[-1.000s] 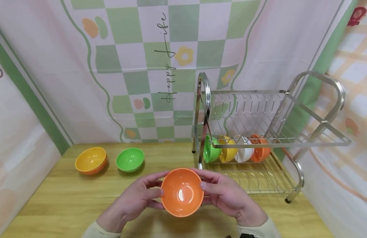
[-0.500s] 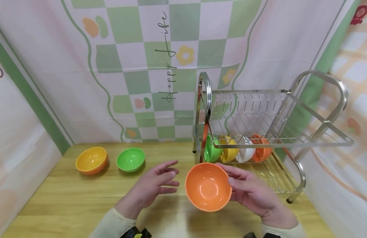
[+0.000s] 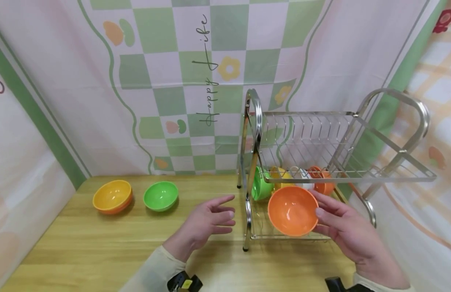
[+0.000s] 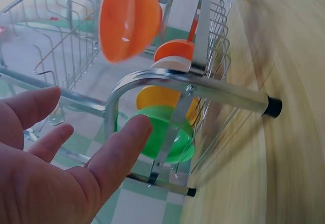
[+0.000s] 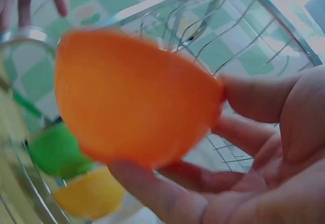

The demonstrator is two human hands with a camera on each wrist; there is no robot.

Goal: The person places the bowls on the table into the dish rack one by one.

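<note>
An orange bowl (image 3: 293, 211) is held in the air by my right hand (image 3: 351, 231), thumb at its rim and fingers behind its right side. In the head view it hangs in front of the lower tier of a metal dish rack (image 3: 255, 134). The right wrist view shows the bowl's orange outside (image 5: 127, 97) with fingers beneath it. My left hand (image 3: 210, 221) is left of the rack, fingers spread and holding nothing. Behind the bowl, on the lower tier, stand a green cup (image 3: 261, 184), a yellow cup (image 3: 280, 175), a white one mostly hidden, and an orange cup (image 3: 324, 184).
On the wooden table (image 3: 83, 247) at the left sits a yellow bowl (image 3: 113, 195) stacked on an orange one (image 3: 119, 209). Beside it is a green bowl (image 3: 161, 196). A checked curtain (image 3: 196, 89) hangs behind. The rack's upper tier (image 3: 309, 138) overhangs the cups.
My left hand has let go of the orange bowl and drifted a little right. My right hand has carried the bowl rightward and slightly forward, to the front of the rack.
</note>
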